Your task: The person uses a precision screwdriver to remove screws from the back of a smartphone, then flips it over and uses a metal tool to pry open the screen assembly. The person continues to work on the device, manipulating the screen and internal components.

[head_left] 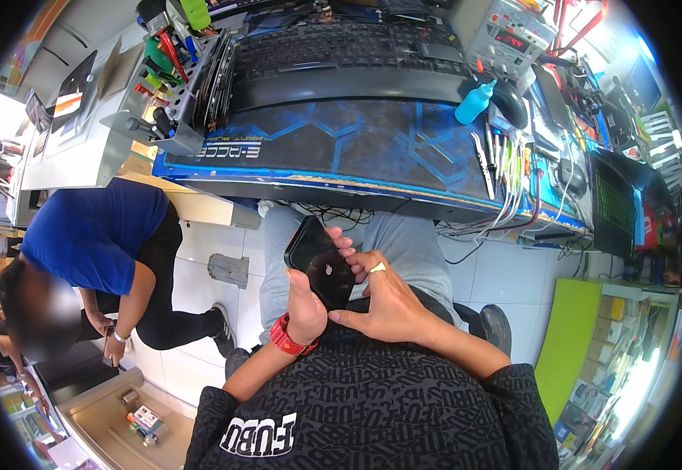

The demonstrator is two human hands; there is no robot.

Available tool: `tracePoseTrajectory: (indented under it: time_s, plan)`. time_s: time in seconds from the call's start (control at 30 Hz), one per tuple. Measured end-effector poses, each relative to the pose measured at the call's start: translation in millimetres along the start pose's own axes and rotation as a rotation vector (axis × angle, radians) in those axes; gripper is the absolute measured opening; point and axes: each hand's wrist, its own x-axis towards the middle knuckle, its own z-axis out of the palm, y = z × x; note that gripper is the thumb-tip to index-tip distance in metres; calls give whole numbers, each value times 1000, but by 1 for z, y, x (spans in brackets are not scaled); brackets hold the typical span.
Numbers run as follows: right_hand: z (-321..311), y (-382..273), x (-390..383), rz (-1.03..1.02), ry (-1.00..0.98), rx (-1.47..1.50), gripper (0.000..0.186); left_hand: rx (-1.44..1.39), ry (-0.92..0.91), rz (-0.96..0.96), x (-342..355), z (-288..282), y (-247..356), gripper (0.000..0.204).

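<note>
Presently, the black phone (pixel 321 262) is situated above the person's lap, just short of the near edge of the surface (pixel 309 183), with a small pale emblem visible on its glossy face. The left grip (pixel 308 309) is grasping it, thumb along one side and fingers around the other. The right grip (pixel 396 301), wearing a ring (pixel 378 267), is bent at the phone's right edge; whether it pinches the phone cannot be told. Markings noted: bold white lettering on the dark shirt (pixel 380 399), over a grey all-over letter pattern; white lettering with a smaller yellow line on the black-and-blue mat (pixel 302 145); lit red digits on the bench instrument (pixel 505 39). The surface carries a black keyboard (pixel 341 51), a light-blue bottle (pixel 475 102), tweezers (pixel 481 160) and a bundle of white cables (pixel 513 188) toward the right; a perforated holder (pixel 192 98) of hand tools occupies the left. A co-worker in a blue shirt (pixel 98 227) is bent forward at left. The floor (pixel 486 274) is pale tile, with a grey patch (pixel 229 269); a lime-green panel (pixel 562 345) flanks stocked shelves at right.
</note>
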Motion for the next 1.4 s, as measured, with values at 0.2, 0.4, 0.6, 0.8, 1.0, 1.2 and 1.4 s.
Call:
tracePoseTrajectory:
  time_s: [0.2, 0.4, 0.6, 0.8, 1.0, 1.2, 1.4]
  plan:
    - [1, 3, 2, 5, 40, -1, 80, -34, 3, -13, 1, 3, 3, 97]
    - [0, 3, 0, -25, 66, 27, 83, -37, -6, 48, 3, 5, 6, 92]
    - [2, 7, 0, -279, 188, -164, 86, -16, 52, 128, 7, 5, 1, 88]
    - [0, 2, 1, -300, 161, -216, 87, -32, 16, 177, 10, 6, 3, 85]
    - [-1, -2, -2, -278, 133, -236, 90, -9, 8, 196, 10, 6, 5, 86]
    - [1, 2, -1, -329, 174, -240, 88, 37, 0, 201, 9, 6, 7, 89]
    - [1, 4, -2, -345, 177, -243, 87, 33, 21, 190, 6, 9, 6, 90]
